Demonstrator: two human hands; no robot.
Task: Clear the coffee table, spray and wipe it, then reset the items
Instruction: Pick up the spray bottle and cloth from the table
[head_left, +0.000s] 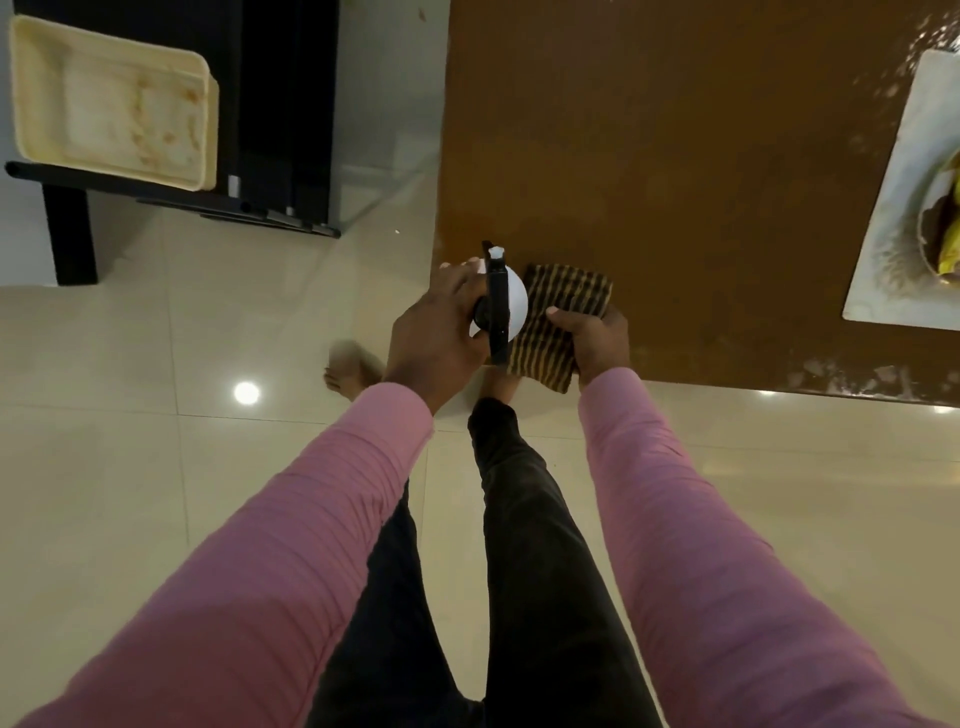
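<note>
Left hand (436, 332) grips spray bottle (501, 301), right hand (597, 338) holds striped cloth (561, 317), at coffee table (675, 156) near left corner. White mat (893, 218) with fruit sits at right edge: spray may wet fruit.

A glossy cream tiled floor (156, 493) mirrors one round spot of light (247, 392); a black bench-like stand (280, 104) sits upper left.

White spray bottle (516, 305) beside striped cloth (566, 306) at brown coffee table (675, 156) corner
</note>
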